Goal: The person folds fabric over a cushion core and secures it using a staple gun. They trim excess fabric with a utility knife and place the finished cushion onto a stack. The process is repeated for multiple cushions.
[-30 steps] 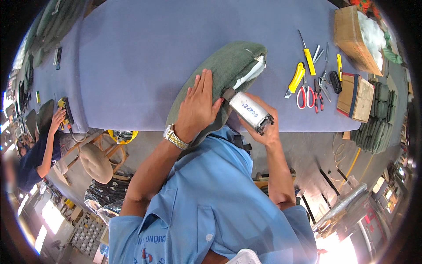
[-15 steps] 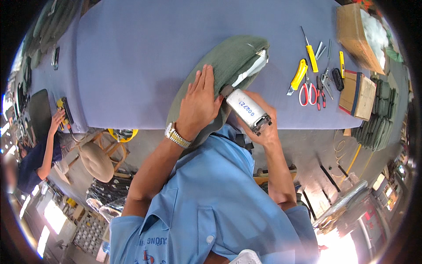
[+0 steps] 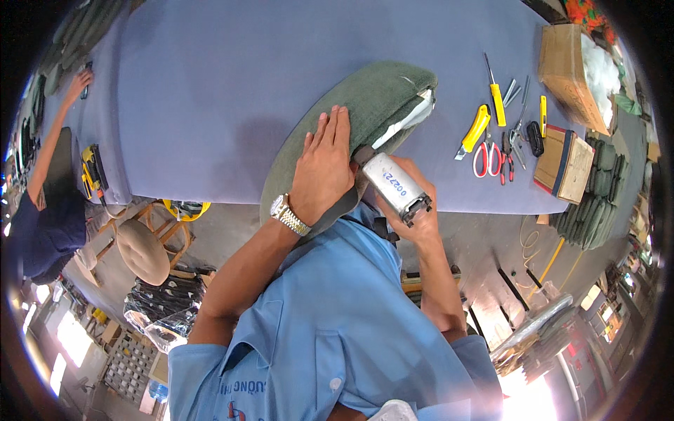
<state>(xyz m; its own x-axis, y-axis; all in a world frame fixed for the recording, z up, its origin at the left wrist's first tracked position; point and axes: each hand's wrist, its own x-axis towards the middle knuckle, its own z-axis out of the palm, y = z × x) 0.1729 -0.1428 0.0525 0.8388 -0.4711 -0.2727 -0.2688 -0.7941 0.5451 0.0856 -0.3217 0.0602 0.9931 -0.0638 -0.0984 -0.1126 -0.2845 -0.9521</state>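
Note:
A dark green fabric-covered cushion, curved in shape, rests on the blue-grey table at its near edge. White material shows along its open right side. My left hand lies flat on the cover, its fingers stretched out and close together. In my right hand is a silver staple gun, whose dark end meets the cushion's near edge beside my left thumb. The fingers round its grip are partly hidden behind the tool's body. What lies under the staple gun's tip cannot be seen.
To the right lie a yellow utility knife, red-handled scissors, a yellow-handled screwdriver and red pliers. A cardboard box holds white stuffing. At far left, a co-worker's hand reaches across the table near a yellow-black tool.
The co-worker's hand has left the yellow-black tool and reached farther across the table to a small dark object. My hands, the staple gun and the cushion keep nearly the same arrangement; the view shifts slightly.

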